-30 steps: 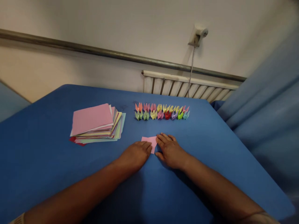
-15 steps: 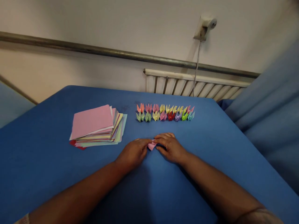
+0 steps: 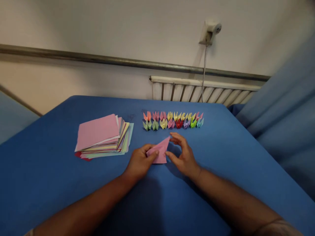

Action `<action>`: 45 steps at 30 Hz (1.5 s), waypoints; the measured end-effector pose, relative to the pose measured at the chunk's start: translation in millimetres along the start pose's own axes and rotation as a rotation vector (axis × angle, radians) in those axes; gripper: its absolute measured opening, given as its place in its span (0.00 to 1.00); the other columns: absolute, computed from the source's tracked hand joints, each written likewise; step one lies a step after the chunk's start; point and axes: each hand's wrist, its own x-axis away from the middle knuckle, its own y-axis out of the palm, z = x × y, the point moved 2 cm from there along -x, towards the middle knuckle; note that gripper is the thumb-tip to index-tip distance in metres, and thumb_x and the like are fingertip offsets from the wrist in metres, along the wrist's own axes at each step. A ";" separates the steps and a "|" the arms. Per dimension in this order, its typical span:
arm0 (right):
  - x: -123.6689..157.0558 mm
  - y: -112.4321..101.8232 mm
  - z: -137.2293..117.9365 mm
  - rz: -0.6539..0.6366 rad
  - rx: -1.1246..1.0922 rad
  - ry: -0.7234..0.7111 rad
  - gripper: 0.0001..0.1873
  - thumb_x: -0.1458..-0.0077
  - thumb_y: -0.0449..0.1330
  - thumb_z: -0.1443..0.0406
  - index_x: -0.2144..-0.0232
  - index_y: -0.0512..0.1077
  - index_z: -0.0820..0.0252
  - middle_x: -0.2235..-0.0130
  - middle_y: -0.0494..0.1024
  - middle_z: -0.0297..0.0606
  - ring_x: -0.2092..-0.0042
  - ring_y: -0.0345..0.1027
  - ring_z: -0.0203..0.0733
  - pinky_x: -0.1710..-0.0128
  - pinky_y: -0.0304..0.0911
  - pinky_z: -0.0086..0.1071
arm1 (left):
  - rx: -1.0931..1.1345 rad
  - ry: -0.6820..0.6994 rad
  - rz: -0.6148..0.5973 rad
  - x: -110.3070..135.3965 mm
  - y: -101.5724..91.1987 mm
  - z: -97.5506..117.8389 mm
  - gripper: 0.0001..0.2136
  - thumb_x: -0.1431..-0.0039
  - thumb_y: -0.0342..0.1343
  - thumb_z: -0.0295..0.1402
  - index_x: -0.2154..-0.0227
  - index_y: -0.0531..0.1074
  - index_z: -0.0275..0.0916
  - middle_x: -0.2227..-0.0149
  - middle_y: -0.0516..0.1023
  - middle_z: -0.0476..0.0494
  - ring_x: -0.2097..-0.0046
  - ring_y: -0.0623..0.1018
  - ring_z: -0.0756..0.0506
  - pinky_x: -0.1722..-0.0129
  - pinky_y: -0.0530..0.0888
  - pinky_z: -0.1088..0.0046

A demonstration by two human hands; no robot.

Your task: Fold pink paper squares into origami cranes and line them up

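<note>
A pink folded paper (image 3: 161, 153) is held in front of me above the blue surface, one pointed corner reaching up to the right. My left hand (image 3: 140, 162) pinches its left side, the thumb lying across the front. At the right edge of the paper is my right hand (image 3: 183, 155), its thumb and fingers spread apart around that edge. The thumb tip seems to touch the paper, while the fingertips are close to the upper corner. Beyond the hands stand two rows of small folded paper cranes (image 3: 179, 123) in several colours.
To the left lies a stack of coloured paper sheets (image 3: 98, 132), pink on top. The blue-covered table (image 3: 61, 190) meets a wall with a metal rail (image 3: 110, 60) and a radiator (image 3: 182, 80). A cord (image 3: 204, 72) hangs from the socket. A blue curtain (image 3: 285, 108) hangs at right.
The pink paper has been lifted and turned, showing more of its face. My right hand has loosened from it and opened; my left hand still holds it. The view has tilted up slightly.
</note>
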 end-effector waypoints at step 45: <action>-8.9 -10.3 37.3 -0.193 0.334 0.328 0.22 0.50 0.61 0.67 0.51 0.65 0.59 0.61 0.74 0.39 0.66 0.70 0.40 0.61 0.65 0.37 | -0.702 0.588 -0.340 -13.0 3.7 -25.3 0.22 0.46 0.54 0.27 0.47 0.66 0.42 0.46 0.72 0.43 0.43 0.68 0.41 0.41 0.62 0.57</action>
